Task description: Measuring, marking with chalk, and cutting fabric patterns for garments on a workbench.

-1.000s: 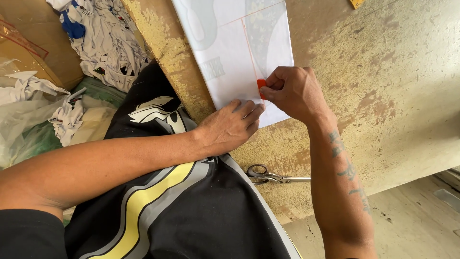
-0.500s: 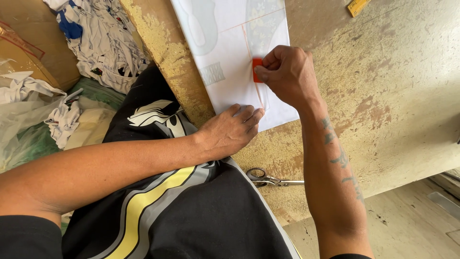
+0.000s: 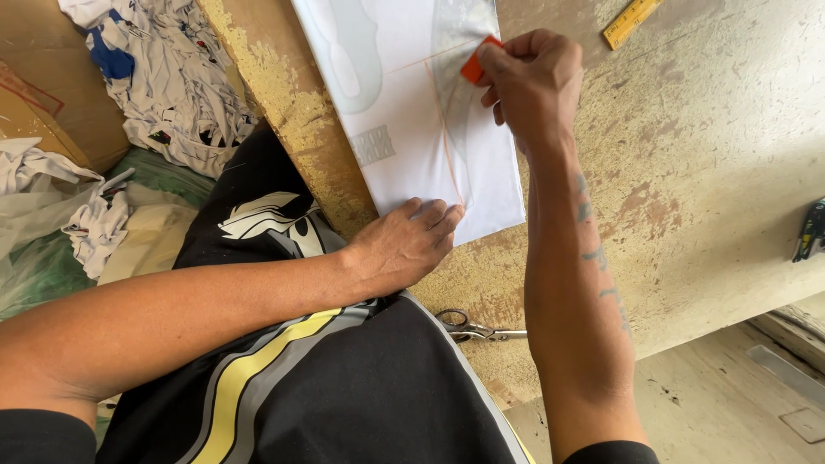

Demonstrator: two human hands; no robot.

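Note:
A white sheet of fabric (image 3: 404, 120) lies on a worn tan table (image 3: 687, 172). My right hand (image 3: 528, 77) pinches a small orange piece of chalk (image 3: 475, 64) against the sheet, at the far end of a thin orange line (image 3: 449, 163) drawn along a clear curved ruler (image 3: 460, 112). My left hand (image 3: 408, 241) rests flat with its fingertips pressing the sheet's near edge, holding nothing.
Scissors (image 3: 468, 328) lie at the table's near edge by my black, yellow-striped garment (image 3: 344, 378). A yellow ruler (image 3: 632, 21) lies at the far side. A dark tool (image 3: 809, 230) sits at the right edge. A heap of white fabric scraps (image 3: 172, 77) fills the left.
My right hand has slid the orange chalk away from me along the sheet, lengthening the line. My left hand has stayed pressed on the sheet's near edge.

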